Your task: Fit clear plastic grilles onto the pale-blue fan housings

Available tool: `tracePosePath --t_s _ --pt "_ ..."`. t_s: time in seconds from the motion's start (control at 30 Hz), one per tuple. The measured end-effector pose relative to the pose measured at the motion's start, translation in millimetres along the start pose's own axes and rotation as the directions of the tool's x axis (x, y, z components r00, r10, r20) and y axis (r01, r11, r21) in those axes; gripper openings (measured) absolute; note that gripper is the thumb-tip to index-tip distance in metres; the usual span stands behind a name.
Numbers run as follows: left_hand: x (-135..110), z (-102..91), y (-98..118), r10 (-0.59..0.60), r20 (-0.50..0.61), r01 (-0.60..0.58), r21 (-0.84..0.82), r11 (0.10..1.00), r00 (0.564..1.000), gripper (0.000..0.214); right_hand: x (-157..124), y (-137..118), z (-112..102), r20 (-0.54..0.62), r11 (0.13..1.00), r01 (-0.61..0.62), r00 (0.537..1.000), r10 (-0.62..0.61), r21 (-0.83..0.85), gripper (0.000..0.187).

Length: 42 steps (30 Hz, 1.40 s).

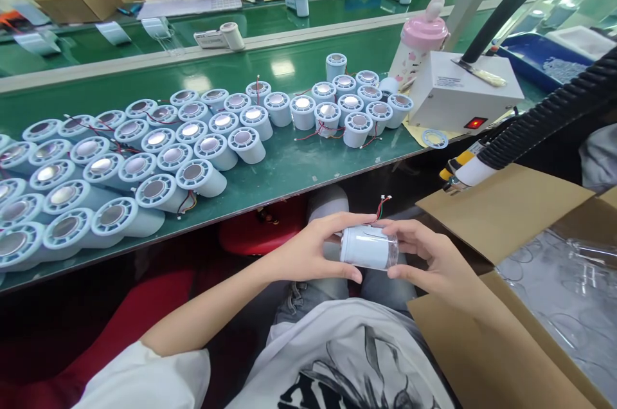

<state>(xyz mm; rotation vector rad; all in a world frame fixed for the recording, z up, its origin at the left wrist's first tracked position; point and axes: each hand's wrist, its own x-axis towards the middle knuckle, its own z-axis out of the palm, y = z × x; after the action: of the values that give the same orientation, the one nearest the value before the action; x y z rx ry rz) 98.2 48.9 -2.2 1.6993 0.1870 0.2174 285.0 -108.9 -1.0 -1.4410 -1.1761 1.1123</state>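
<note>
So we've got both hands on one pale blue cylinder, held over our lap, left of the white box with the lit red switch and closer to us than it is. Left hand wraps the left end, thumb along the near side; right hand pinches the right end, thumb below and fingers on top. Neither is spread wide.

What could bite us? Mostly the wires poking up on the far side. If our fingers press there, we'd guess one could get pinched or tugged at its little plug. The clear plastic looks slick, so a lopsided squeeze could make it slip, and there's only lap under it, no tabletop. Swing too far and we might also bump the parked cylinders left of the white box; some have loose wires ready to snag.

As for looks: it's lying on its side, smooth and pale, with clear plastic showing past the blue at the right end. Wires look red, green and dark, tipped with small white plugs. Our fingers hide the end faces, so we can't tell how those look.
</note>
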Motion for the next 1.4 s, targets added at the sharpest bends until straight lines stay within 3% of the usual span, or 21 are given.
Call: tracePosePath --t_s 0.4,0.83,1.1,1.23,1.4 --pt "-1 -2.1 0 0.088 0.013 -0.089 0.114 0.989 0.996 0.074 2 -2 0 0.052 0.959 -0.158 0.987 0.150 0.236 0.037" --pt "-4 -3.4 0 0.144 0.032 -0.147 0.148 0.978 0.989 0.074 8 3 8 0.056 0.830 -0.348 0.931 0.361 0.435 0.047" --pt "-4 -3.7 0 0.157 0.040 -0.161 0.180 0.970 0.987 0.074 12 1 19 0.144 0.729 -0.426 0.897 0.418 0.536 0.049" --pt "-4 -3.6 -4 0.188 0.045 -0.193 0.164 0.967 0.981 0.076 14 0 22 0.219 0.661 -0.490 0.864 0.453 0.567 0.052" --pt "-6 -0.6 -4 0.183 0.029 -0.185 0.161 0.969 0.983 0.074 17 -4 20 0.349 0.551 -0.630 0.770 0.534 0.547 0.065"
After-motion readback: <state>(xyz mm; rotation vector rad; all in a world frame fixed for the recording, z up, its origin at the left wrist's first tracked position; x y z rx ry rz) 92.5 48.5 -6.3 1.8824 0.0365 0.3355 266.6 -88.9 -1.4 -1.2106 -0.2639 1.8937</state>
